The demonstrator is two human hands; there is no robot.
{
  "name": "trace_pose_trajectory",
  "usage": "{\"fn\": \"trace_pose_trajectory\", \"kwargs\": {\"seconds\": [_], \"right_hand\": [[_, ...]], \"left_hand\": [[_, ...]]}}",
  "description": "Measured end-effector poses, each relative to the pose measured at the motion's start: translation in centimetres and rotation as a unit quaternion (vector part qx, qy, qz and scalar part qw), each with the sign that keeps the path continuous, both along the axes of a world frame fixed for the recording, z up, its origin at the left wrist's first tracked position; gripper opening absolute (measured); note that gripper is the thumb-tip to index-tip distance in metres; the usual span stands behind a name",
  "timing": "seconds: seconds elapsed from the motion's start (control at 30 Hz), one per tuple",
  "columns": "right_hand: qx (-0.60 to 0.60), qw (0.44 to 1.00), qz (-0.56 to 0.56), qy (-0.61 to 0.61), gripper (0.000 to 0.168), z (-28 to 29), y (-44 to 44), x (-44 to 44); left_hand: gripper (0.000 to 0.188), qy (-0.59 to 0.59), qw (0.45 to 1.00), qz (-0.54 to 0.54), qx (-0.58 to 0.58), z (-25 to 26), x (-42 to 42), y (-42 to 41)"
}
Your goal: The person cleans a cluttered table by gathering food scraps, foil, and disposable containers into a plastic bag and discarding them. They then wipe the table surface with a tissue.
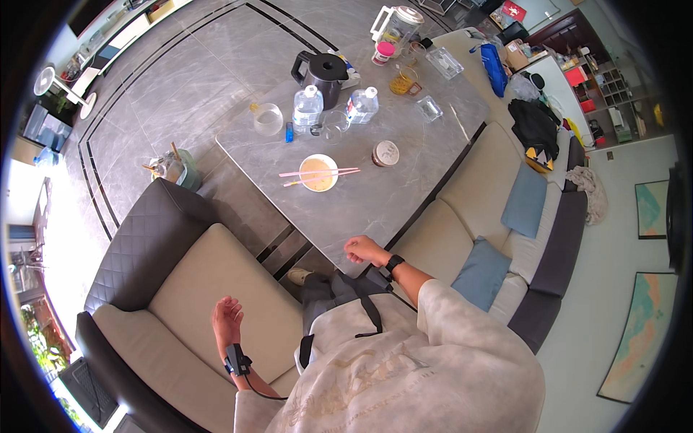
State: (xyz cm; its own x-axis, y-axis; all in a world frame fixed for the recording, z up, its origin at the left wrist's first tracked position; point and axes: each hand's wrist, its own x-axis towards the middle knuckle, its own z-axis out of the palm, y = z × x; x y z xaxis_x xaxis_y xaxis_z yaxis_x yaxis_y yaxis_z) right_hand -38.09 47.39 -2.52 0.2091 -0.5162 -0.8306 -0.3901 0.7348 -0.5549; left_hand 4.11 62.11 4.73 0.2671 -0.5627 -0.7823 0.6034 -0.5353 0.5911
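Observation:
My left hand [228, 319] is held over the beige sofa seat [189, 270], with its fingers loosely curled and apart and nothing in it. Over the near corner of the grey marble-look table [325, 216], my right hand [364, 249] has curled fingers; I see no object in it. Pink chopsticks [346, 171] lie across a white bowl of soup or broth [318, 182] on the table. To the bowl's right is a lidded cup [386, 153]. Behind these stand two clear plastic bottles [308, 108], a dark electric kettle [325, 76], a glass bowl [268, 119] and a blue lighter [289, 132].
Further back on the table are a clear pitcher [401, 27], a pink-lidded jar [383, 52], an amber glass cup [401, 82] and clear plastic boxes [445, 62]. The long sofa on the right holds blue cushions [482, 273] and a black garment [533, 127]. A waste bin [189, 172] stands left of the table.

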Motion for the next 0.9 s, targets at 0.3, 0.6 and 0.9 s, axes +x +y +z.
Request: {"fn": "trace_pose_trajectory", "kwargs": {"seconds": [0.3, 0.6, 0.9], "right_hand": [[-0.003, 0.996, -0.083, 0.028, 0.017, -0.4, 1.3, -8.6], [-0.019, 0.99, -0.122, 0.073, 0.016, 0.1, -7.2, -24.6], [-0.254, 0.949, -0.106, 0.154, 0.017, -0.7, -38.7, -45.4]], "left_hand": [[0.026, 0.066, 0.99, -0.128, -0.004, -2.3, -8.6, -8.4], [0.025, 0.096, 0.969, -0.226, -0.012, -2.7, -20.9, -16.0], [0.03, 0.105, 0.955, -0.265, 0.081, -5.4, -39.6, -23.1]]}}
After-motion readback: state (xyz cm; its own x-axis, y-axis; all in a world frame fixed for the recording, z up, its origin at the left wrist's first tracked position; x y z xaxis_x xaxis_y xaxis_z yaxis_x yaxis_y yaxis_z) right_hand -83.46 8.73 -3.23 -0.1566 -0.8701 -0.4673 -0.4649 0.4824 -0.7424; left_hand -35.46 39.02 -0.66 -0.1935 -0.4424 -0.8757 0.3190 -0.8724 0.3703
